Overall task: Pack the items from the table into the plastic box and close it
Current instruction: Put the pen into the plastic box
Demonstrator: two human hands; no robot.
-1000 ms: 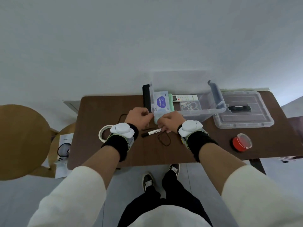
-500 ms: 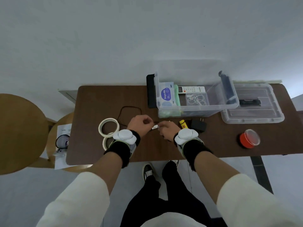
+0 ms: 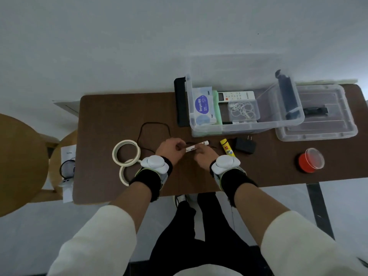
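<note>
A clear plastic box (image 3: 294, 118) stands open at the back of the brown table (image 3: 103, 120). Inside lie a wipes pack (image 3: 202, 108), a white remote (image 3: 237, 96) and a bag of white earphones (image 3: 244, 111). Its clear lid (image 3: 328, 126) lies to the right, upside down. My left hand (image 3: 171, 149) and my right hand (image 3: 203, 156) both pinch a white marker pen (image 3: 196, 146) just above the table, in front of the box. A yellow glue stick (image 3: 227, 149) and a black charger (image 3: 245, 146) lie right of the hands.
Two rolls of masking tape (image 3: 126, 151) sit left of my hands, with a thin black cable (image 3: 153, 124) looping behind them. A red round container with a clear cap (image 3: 310, 162) is near the front right edge. Wooden stools (image 3: 22, 162) stand left of the table.
Both hands have drawn back from the box front toward me. They now hold the marker between them, lifted off the table. The view has shifted, showing the glue stick and charger.
</note>
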